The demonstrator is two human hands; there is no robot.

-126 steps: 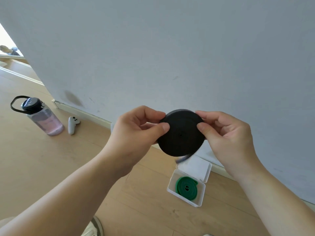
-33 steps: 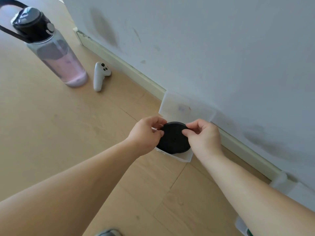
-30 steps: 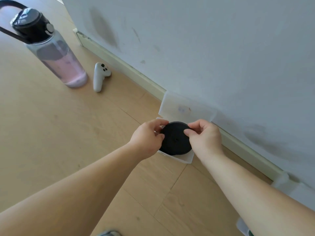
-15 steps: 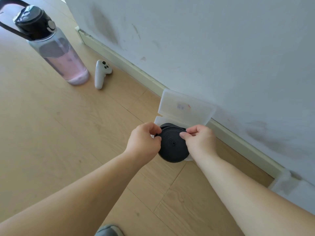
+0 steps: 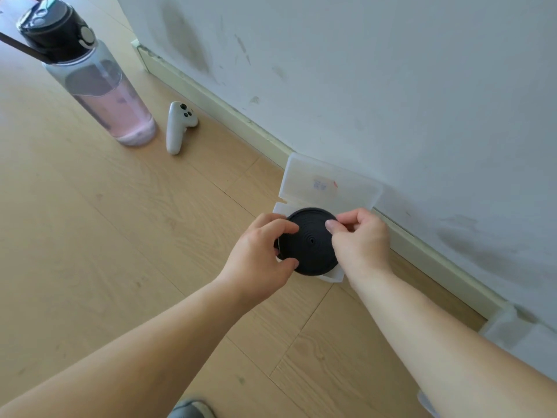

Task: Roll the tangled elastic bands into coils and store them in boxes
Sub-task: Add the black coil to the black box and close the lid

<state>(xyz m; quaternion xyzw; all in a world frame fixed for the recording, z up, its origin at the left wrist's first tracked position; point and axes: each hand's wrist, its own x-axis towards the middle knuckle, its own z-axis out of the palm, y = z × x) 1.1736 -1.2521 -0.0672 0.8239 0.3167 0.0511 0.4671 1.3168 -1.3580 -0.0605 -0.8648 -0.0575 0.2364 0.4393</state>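
Head view: the left hand and right hand pinch opposite edges of the black coil, fingers curled round its rim, at the mouth of the open white box on the floor. The coil looks nearly box-wide, so lowering it level and pressing evenly should keep the turns from springing loose. The box's inside is hidden; its lid leans on the wall. Beyond, a bottle holds pink liquid.

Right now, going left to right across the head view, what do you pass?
Water bottle, white controller, left hand, black coil, right hand, translucent box at the far right edge. The open box under the coil is left out.
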